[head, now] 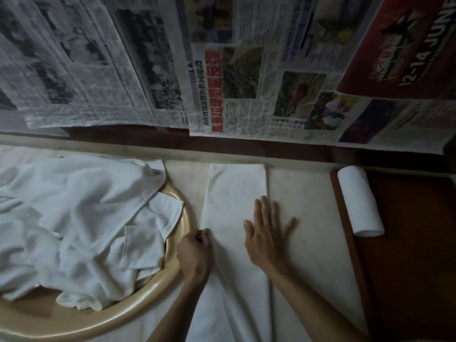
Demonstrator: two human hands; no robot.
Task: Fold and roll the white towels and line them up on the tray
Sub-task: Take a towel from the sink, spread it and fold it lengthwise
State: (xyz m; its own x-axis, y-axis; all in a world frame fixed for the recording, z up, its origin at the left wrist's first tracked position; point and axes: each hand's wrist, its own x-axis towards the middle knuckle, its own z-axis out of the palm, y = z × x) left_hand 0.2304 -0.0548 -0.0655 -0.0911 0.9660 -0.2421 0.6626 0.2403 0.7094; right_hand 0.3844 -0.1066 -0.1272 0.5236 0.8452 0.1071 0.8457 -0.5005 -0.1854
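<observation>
A white towel, folded into a long narrow strip, lies flat on the pale table and runs from the far edge toward me. My right hand rests flat on it with fingers spread. My left hand pinches the strip's left edge. One rolled white towel lies at the left end of the dark wooden tray on the right.
A heap of loose white towels fills a round beige basin on the left. Newspaper sheets cover the wall behind the table. A dark wooden ledge runs along the table's far edge.
</observation>
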